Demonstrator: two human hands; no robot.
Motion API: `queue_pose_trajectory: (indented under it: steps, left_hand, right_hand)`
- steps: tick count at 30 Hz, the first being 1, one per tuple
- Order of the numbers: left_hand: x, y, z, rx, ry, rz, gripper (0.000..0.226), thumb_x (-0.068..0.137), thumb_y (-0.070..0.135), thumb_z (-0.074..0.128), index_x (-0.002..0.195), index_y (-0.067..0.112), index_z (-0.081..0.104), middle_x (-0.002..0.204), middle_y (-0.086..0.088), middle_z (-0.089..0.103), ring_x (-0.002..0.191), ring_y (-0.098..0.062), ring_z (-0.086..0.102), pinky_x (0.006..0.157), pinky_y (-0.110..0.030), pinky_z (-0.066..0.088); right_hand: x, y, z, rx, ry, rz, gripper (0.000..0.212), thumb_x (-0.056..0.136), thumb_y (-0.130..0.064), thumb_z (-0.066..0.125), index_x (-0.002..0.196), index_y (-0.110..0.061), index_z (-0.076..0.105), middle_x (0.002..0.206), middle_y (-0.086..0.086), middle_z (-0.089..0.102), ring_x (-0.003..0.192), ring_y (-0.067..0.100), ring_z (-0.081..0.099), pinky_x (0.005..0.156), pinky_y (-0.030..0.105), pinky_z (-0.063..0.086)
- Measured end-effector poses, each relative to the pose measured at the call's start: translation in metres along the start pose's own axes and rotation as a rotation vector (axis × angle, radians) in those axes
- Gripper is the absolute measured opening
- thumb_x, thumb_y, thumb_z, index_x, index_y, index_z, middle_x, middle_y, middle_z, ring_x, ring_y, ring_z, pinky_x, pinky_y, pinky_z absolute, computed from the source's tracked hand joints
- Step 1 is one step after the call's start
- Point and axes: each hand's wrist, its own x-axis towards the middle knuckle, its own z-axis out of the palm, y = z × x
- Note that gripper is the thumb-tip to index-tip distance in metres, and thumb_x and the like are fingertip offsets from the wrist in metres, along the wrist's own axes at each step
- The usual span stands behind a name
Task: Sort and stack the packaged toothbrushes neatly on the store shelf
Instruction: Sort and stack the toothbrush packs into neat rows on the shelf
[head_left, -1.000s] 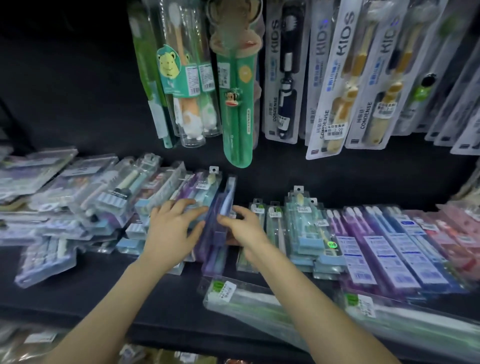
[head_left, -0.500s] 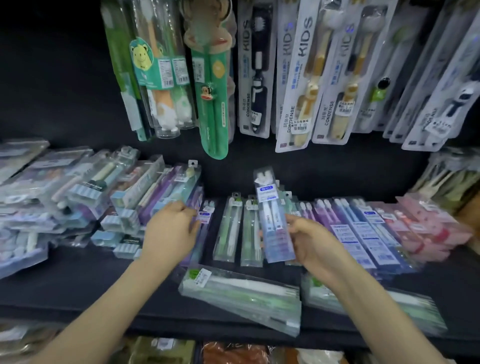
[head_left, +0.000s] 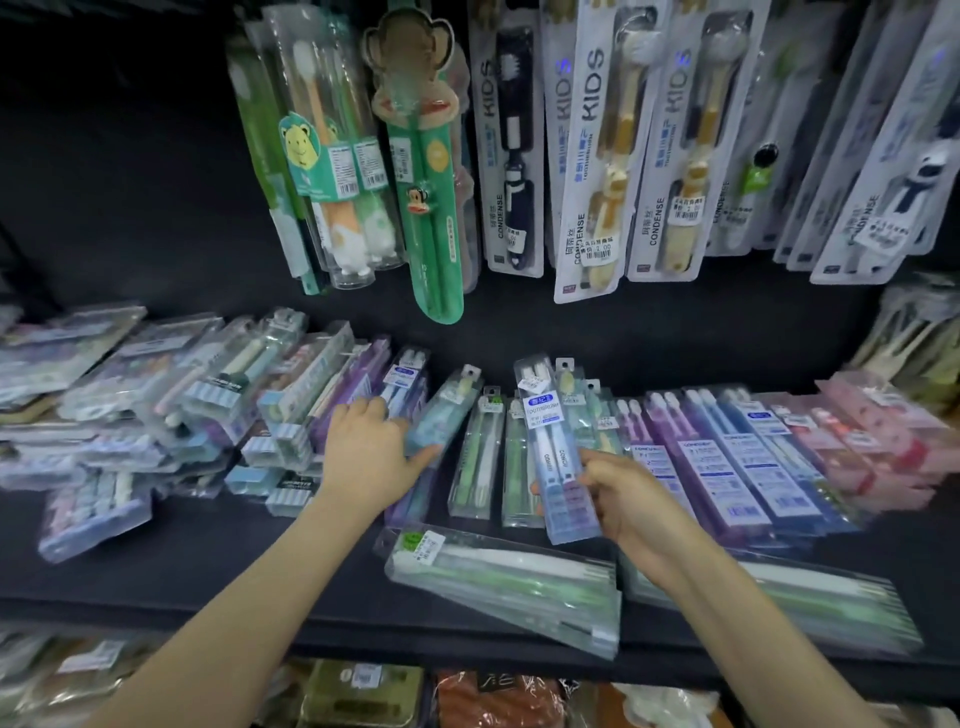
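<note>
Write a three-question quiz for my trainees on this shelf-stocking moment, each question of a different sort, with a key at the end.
1. True or false: the right hand pinches a blue two-brush pack.
2. Where do the pink packs lie? A) at the right end of the row; B) at the left end of the row; C) hanging on hooks above.
3. Fill in the gap: the hanging green pack is topped by a ____ figure.

Key: 1 true; 2 A; 3 monkey.
</note>
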Motion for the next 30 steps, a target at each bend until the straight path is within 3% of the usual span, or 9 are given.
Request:
queue_pose_trajectory:
  steps: [4, 6, 9, 11, 15, 19, 22, 26, 30]
  left_hand:
    - [0.014, 0.013, 0.005, 0.16, -0.111, 0.052, 0.055, 0.09, 0.062, 0.04, 0.095, 0.017, 0.072, 0.107, -0.005, 0.052, 0.106, -0.024, 0.044, 0.091, -0.037, 0.031]
    - [0.022, 0.015, 0.008, 0.044, -0.102, 0.071, 0.05, 0.092, 0.056, 0.045, 0.105, 0.014, 0.069, 0.106, -0.007, 0.053, 0.106, -0.025, 0.045, 0.091, -0.035, 0.032]
    - [0.032, 0.025, 0.005, -0.339, -0.148, 0.004, 0.044, 0.094, 0.039, 0.054, 0.124, 0.007, 0.06, 0.113, -0.013, 0.057, 0.106, -0.028, 0.054, 0.09, -0.031, 0.038]
    - [0.037, 0.035, 0.005, -0.335, -0.194, -0.018, 0.045, 0.096, 0.036, 0.052, 0.128, 0.005, 0.054, 0.118, -0.016, 0.057, 0.105, -0.03, 0.057, 0.087, -0.034, 0.041]
    - [0.042, 0.053, 0.014, -0.112, -0.319, 0.002, 0.048, 0.097, 0.047, 0.044, 0.112, 0.003, 0.056, 0.109, -0.015, 0.061, 0.098, -0.029, 0.06, 0.074, -0.034, 0.045]
    - [0.049, 0.072, 0.022, 0.02, -0.438, -0.042, 0.068, 0.094, 0.064, 0.03, 0.104, 0.004, 0.062, 0.097, -0.007, 0.062, 0.093, -0.023, 0.063, 0.063, -0.029, 0.042]
    - [0.059, 0.076, 0.026, -0.117, -0.494, -0.147, 0.062, 0.086, 0.067, 0.046, 0.093, 0.007, 0.061, 0.085, -0.003, 0.06, 0.082, -0.021, 0.062, 0.061, -0.027, 0.044]
    - [0.064, 0.072, 0.023, -0.351, -0.409, -0.305, 0.043, 0.08, 0.038, 0.068, 0.06, 0.011, 0.043, 0.056, 0.001, 0.045, 0.05, -0.013, 0.045, 0.041, -0.023, 0.032]
    - [0.062, 0.068, 0.013, -0.684, -0.347, -0.399, 0.042, 0.073, 0.026, 0.072, 0.054, 0.015, 0.036, 0.053, 0.001, 0.038, 0.049, -0.015, 0.039, 0.045, -0.024, 0.028]
  right_hand:
    - [-0.003, -0.001, -0.001, -0.003, 0.021, 0.003, 0.029, 0.092, 0.0, 0.041, 0.106, -0.006, 0.065, 0.115, 0.028, 0.064, 0.096, 0.034, 0.062, 0.094, 0.052, 0.048]
    - [-0.005, -0.002, -0.004, 0.0, 0.034, -0.001, 0.03, 0.091, 0.0, 0.041, 0.106, -0.007, 0.066, 0.115, 0.029, 0.063, 0.095, 0.034, 0.061, 0.094, 0.052, 0.048]
    - [-0.008, -0.002, -0.01, 0.006, 0.041, -0.007, 0.028, 0.091, 0.001, 0.042, 0.105, -0.006, 0.066, 0.116, 0.03, 0.061, 0.095, 0.035, 0.06, 0.095, 0.053, 0.047]
    - [-0.008, -0.002, -0.014, 0.012, 0.046, -0.013, 0.029, 0.091, 0.002, 0.042, 0.104, -0.007, 0.066, 0.115, 0.029, 0.062, 0.095, 0.035, 0.06, 0.095, 0.053, 0.047]
    - [-0.007, 0.001, -0.02, 0.026, 0.073, 0.001, 0.035, 0.09, 0.003, 0.042, 0.118, -0.006, 0.061, 0.117, 0.027, 0.063, 0.102, 0.041, 0.061, 0.096, 0.052, 0.047]
    - [-0.009, 0.001, -0.025, 0.035, 0.069, 0.027, 0.039, 0.091, 0.003, 0.046, 0.127, -0.007, 0.054, 0.12, 0.026, 0.063, 0.112, 0.045, 0.057, 0.096, 0.051, 0.046]
    - [-0.013, -0.002, -0.029, 0.024, 0.062, 0.016, 0.034, 0.091, 0.002, 0.045, 0.12, -0.009, 0.06, 0.118, 0.027, 0.063, 0.109, 0.045, 0.058, 0.097, 0.053, 0.045]
    - [-0.019, -0.003, -0.038, 0.006, 0.103, -0.012, 0.032, 0.091, 0.001, 0.044, 0.115, -0.009, 0.064, 0.113, 0.026, 0.066, 0.109, 0.047, 0.058, 0.094, 0.053, 0.048]
    - [-0.024, -0.002, -0.059, 0.031, 0.268, 0.004, 0.026, 0.096, -0.009, 0.046, 0.116, -0.003, 0.06, 0.106, 0.024, 0.068, 0.087, 0.034, 0.066, 0.069, 0.039, 0.056]
